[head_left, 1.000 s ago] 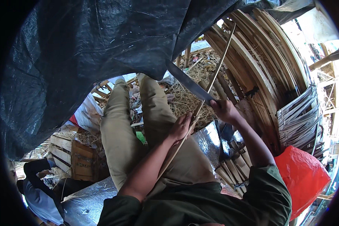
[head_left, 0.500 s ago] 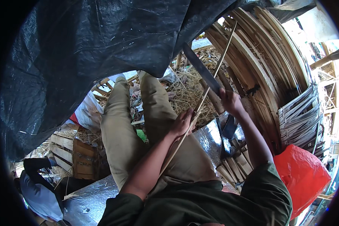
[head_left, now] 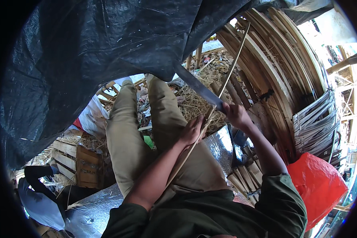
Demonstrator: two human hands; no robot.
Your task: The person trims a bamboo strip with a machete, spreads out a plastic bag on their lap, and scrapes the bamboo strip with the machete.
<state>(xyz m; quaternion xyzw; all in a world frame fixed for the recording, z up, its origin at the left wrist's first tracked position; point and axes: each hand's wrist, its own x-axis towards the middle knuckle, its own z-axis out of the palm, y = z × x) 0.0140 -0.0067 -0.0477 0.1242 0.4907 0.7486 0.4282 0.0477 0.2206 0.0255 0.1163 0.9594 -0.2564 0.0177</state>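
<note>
Tan wooden strip (head_left: 229, 74) slanted across the head view, from far right down over the right thigh (head_left: 166, 115). Left hand (head_left: 192, 130) was curled around it at the thigh, fingers mostly closed. Right hand (head_left: 237, 115) had a full fist on the handle end of a long knife (head_left: 198, 88); blade pointed far left and crossed the strip just beyond the left hand, contact hard to tell. Straw litter (head_left: 198, 101) lay below the blade. Stacked planks (head_left: 273, 67) stood far right, red bag (head_left: 317, 190) near right, black tarp (head_left: 99, 47) far left, crate (head_left: 87, 166) near left.
</note>
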